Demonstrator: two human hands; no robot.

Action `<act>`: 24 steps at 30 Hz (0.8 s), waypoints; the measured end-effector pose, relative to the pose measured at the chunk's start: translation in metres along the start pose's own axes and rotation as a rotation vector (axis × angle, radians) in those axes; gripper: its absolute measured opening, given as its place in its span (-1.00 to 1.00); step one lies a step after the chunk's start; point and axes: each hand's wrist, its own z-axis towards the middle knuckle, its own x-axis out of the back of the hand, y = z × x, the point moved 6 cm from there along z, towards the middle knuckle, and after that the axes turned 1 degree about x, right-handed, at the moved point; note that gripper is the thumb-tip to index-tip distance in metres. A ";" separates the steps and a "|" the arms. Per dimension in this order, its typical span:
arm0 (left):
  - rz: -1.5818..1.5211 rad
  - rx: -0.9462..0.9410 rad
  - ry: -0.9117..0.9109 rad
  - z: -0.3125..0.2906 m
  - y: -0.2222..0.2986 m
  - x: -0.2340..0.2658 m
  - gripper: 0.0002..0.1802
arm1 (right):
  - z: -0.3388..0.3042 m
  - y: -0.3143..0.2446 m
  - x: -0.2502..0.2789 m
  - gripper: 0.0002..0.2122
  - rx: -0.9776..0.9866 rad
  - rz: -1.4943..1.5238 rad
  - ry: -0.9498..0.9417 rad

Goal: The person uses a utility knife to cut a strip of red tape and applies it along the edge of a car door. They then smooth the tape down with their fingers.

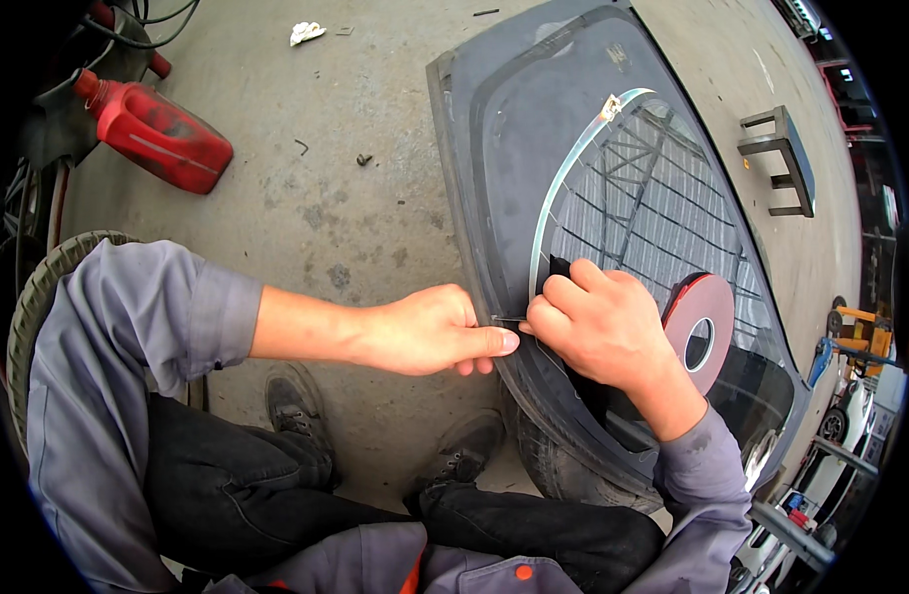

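Observation:
A dark car glass panel (504, 148) lies in front of me, its near end above a black tyre (563, 465). My left hand (440, 332) is closed, its thumb tip at the panel's left edge. A thin strand (507, 318) runs between it and my right hand (598, 322), whose fingers are curled in a pinch over the panel. What lies inside the fingers is mostly hidden. A pale blue-green strip (549, 208) curves along the glass and reaches my right hand. Beside my right wrist, a roll of red-edged double-sided tape (684, 327) lies on the glass.
A red plastic jug (167, 139) lies on the concrete floor at the far left. Beyond the panel stands a small dark stool (783, 158). Another tyre (49, 297) is by my left arm. A crumpled white rag (306, 34) lies at the back.

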 end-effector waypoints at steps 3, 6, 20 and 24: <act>-0.010 -0.021 0.003 0.002 -0.002 0.000 -0.39 | 0.001 0.000 -0.001 -0.85 0.007 0.012 0.001; -0.030 -0.049 0.001 0.004 -0.002 0.000 -0.39 | 0.002 -0.002 0.000 -0.84 0.008 -0.028 -0.006; -0.023 -0.036 -0.003 0.001 0.000 0.000 -0.40 | 0.002 0.000 -0.001 -0.84 0.024 -0.030 0.014; -0.016 -0.043 -0.006 0.003 -0.001 0.000 -0.40 | 0.000 0.001 -0.002 -0.85 0.012 -0.018 0.015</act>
